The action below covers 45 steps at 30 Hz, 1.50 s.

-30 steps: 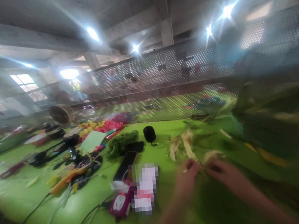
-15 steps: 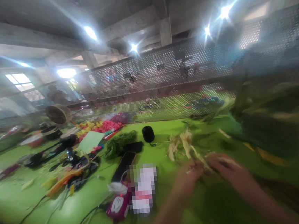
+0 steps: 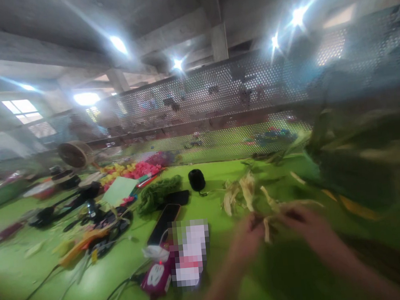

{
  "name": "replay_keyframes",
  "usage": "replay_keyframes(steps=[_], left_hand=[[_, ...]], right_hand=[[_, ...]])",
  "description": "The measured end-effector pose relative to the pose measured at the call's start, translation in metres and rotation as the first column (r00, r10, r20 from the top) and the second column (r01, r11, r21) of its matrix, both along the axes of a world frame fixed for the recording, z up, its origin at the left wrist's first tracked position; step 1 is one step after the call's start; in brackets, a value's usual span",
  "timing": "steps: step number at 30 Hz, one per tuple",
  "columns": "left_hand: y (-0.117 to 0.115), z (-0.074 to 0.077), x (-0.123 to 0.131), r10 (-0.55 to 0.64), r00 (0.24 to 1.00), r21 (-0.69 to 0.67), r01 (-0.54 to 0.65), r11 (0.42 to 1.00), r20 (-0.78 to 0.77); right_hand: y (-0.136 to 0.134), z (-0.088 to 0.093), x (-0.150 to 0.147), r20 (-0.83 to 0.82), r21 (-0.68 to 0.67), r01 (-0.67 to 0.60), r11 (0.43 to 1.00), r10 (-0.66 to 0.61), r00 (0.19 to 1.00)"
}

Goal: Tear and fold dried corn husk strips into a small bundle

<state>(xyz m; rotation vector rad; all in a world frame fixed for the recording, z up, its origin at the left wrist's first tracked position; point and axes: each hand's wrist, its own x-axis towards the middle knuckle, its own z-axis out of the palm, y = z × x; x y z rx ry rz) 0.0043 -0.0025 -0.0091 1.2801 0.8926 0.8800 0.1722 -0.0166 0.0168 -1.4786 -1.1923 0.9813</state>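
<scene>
Over the green table [image 3: 246, 276] at the right, my two hands work close together on a pale dry husk strip [image 3: 271, 202]. My left hand [image 3: 251, 234] is closed in a pinch, its fingertips blurred, by the strip's lower end. Pinched in my right hand [image 3: 300, 220] is the same strip, which pokes out above and beside the fingers. A short piece of it hangs down between the hands. Just beyond my left hand lies a loose bunch of dry husks [image 3: 247, 190]. A black ball of yarn [image 3: 197, 180] stands to their left.
Left of my hands lie a phone with a pixelated screen [image 3: 191, 256], a dark phone [image 3: 164, 223] and a purple power bank [image 3: 157, 279] with cables. Green fibre [image 3: 160, 193] and pink-yellow flowers [image 3: 138, 168] sit farther back. A perforated panel [image 3: 216, 97] borders the table; a dark bag [image 3: 359, 168] stands right.
The strip has shifted in my fingers: its top now stands free and an end hangs between my hands. My left hand has moved slightly left, and the view has turned a little.
</scene>
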Motion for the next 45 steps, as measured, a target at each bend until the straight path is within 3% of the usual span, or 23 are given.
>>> replay_keyframes(steps=[3,10,14,17,22,26,29,31,33,37,41,45], left_hand=[[0.001,0.002,0.000,0.037,0.999,-0.040,-0.037,0.999,0.011],[0.004,-0.015,0.005,0.009,0.995,0.016,-0.007,1.000,-0.102],[-0.007,-0.012,0.015,0.078,0.969,0.145,-0.045,0.988,-0.235],[-0.015,-0.007,0.020,0.131,0.915,0.263,-0.029,0.964,-0.381],[-0.012,0.004,0.016,0.254,0.801,0.502,0.066,0.862,-0.542],[-0.009,0.019,0.005,0.342,0.818,0.601,0.007,0.799,-0.463],[-0.010,0.027,0.000,0.385,0.778,0.623,0.011,0.782,-0.496],[-0.010,0.025,0.000,0.358,0.771,0.616,0.056,0.786,-0.527],[-0.008,0.018,0.001,0.267,0.832,0.549,0.054,0.834,-0.487],[-0.003,-0.007,0.006,0.059,0.985,0.236,-0.019,0.972,-0.162],[0.001,-0.023,0.010,0.116,0.980,0.103,-0.100,0.990,-0.163],[-0.001,-0.018,0.010,0.124,0.980,0.108,-0.108,0.988,-0.153]], right_hand=[[0.000,0.004,-0.001,-0.045,-0.025,0.065,0.998,-0.066,0.997],[0.000,-0.014,-0.004,-0.243,-0.011,0.156,0.988,-0.154,0.958],[-0.008,-0.007,-0.011,-0.429,-0.025,0.028,0.999,-0.036,0.903],[-0.013,-0.001,-0.016,-0.468,-0.029,-0.028,0.999,0.011,0.884],[-0.010,0.005,-0.015,-0.297,-0.105,0.100,0.989,-0.127,0.946],[-0.007,0.012,-0.012,-0.033,-0.037,0.094,0.995,-0.095,0.995],[-0.007,0.013,-0.011,0.046,0.016,0.094,0.995,-0.095,0.994],[-0.008,0.010,-0.011,0.015,0.070,0.107,0.992,-0.108,0.994],[-0.007,0.006,-0.011,-0.027,0.131,0.099,0.986,-0.096,0.995],[-0.008,-0.001,-0.012,-0.022,0.169,0.038,0.985,-0.035,0.999],[-0.009,-0.003,-0.010,-0.007,0.165,0.007,0.986,-0.006,1.000],[-0.007,-0.006,-0.004,-0.012,0.185,-0.014,0.983,0.016,1.000]])
